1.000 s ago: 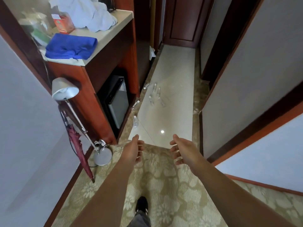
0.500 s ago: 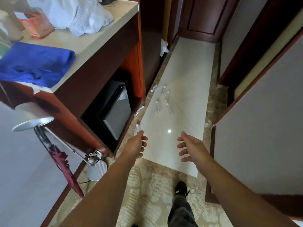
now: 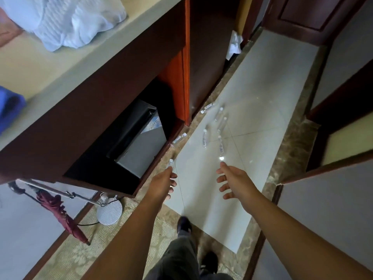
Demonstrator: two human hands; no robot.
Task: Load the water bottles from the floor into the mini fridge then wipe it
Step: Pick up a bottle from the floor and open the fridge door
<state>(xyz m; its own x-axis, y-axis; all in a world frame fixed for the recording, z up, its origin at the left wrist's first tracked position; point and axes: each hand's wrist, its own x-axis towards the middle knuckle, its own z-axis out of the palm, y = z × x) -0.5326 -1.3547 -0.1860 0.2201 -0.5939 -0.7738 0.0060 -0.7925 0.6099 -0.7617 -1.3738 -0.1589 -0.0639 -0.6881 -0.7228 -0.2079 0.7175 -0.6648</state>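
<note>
Several clear water bottles point(image 3: 205, 138) with white caps lie scattered on the pale floor tiles ahead. One bottle point(image 3: 170, 163) lies just beyond my left hand, partly hidden by it. The mini fridge point(image 3: 139, 150), dark on top with a grey door, sits shut in the wooden cabinet's lower opening at the left. My left hand point(image 3: 163, 183) reaches forward above the floor, fingers apart, holding nothing. My right hand point(image 3: 232, 179) is stretched out beside it, fingers spread and empty. Both hands are well above the bottles.
The wooden cabinet point(image 3: 113, 83) has a beige top with a white cloth point(image 3: 66, 21) and a blue cloth point(image 3: 10, 106). A folded maroon umbrella point(image 3: 62, 215) and a lamp base point(image 3: 110, 212) stand at the lower left. A narrow hallway with a wooden door point(image 3: 314, 15) lies ahead.
I have walked forward from the carpet onto the tiles. The cabinet, fridge and bottles are closer and larger. Both hands stay outstretched and empty.
</note>
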